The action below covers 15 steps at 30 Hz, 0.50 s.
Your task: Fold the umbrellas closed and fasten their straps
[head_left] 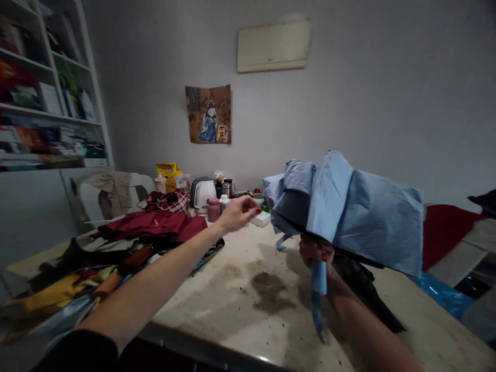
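A light blue folding umbrella [341, 201] is held up over the table, its canopy loosely gathered in folds. Below the canopy my right hand [315, 251] grips it, fingers wrapped round near the handle. The blue handle end [319, 278] and a dangling wrist strap [318, 320] show under that hand. My left hand [241, 212] is stretched forward to the left of the canopy, apart from it. Its fingers are loosely bent and apart, with nothing visible in them.
A pale table [217, 315] bears a brown stain and dark crumbs. Heaped on the left are clothes and umbrellas, including a maroon one [163, 225]. An electric kettle [203, 194], a pink jar [213, 210] and a white box [261, 219] stand behind. A black folded item [372, 289] lies right.
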Each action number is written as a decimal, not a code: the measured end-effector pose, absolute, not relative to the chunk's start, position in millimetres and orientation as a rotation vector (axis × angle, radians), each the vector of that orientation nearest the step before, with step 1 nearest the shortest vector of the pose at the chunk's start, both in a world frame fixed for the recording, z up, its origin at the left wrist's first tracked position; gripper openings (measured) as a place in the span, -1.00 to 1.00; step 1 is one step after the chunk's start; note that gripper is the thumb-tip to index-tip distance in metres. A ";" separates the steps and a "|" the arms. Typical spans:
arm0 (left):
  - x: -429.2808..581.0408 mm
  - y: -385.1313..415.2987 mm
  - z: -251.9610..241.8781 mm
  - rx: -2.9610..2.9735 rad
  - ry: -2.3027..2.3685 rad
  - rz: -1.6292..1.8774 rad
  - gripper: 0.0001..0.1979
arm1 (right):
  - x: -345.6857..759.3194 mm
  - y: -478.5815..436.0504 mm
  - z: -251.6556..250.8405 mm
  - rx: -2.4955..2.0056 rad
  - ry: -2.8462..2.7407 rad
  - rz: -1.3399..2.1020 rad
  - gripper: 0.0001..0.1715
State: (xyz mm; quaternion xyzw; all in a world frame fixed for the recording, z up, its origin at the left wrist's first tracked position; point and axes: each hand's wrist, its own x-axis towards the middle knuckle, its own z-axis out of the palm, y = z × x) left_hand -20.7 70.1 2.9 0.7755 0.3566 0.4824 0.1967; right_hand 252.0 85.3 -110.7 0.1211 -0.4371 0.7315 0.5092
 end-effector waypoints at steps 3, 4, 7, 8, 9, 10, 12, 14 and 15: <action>13.0 52.6 -21.2 2.083 0.814 1.331 -0.55 | 254.7 86.3 -112.2 0.399 -0.988 1.860 -0.75; 23.0 49.2 -26.3 2.091 0.807 1.364 -0.46 | 254.9 85.3 -112.3 0.415 -0.969 1.892 -0.68; 47.8 47.0 -35.4 2.082 0.985 1.579 -0.42 | 254.8 82.7 -112.5 0.462 -0.911 2.002 -0.67; 54.4 47.9 -37.7 2.031 1.064 1.642 -0.54 | 254.9 82.8 -112.8 0.474 -0.902 2.038 -0.67; 60.4 48.6 -40.1 1.960 1.117 1.681 -0.67 | 255.2 83.6 -113.2 0.482 -0.905 2.068 -0.66; 65.6 48.9 -43.0 1.897 1.137 1.695 -0.76 | 255.8 84.9 -113.6 0.483 -0.919 2.089 -0.65; 74.1 47.3 -49.9 1.834 1.107 1.695 -0.83 | 257.6 88.7 -114.0 0.470 -0.962 2.103 -0.62; 79.6 43.8 -56.9 1.809 1.063 1.715 -0.85 | 259.8 92.0 -113.4 0.470 -0.981 2.096 -0.60; 81.0 42.1 -59.9 1.801 1.054 1.732 -0.86 | 260.6 93.0 -112.9 0.477 -0.983 2.088 -0.60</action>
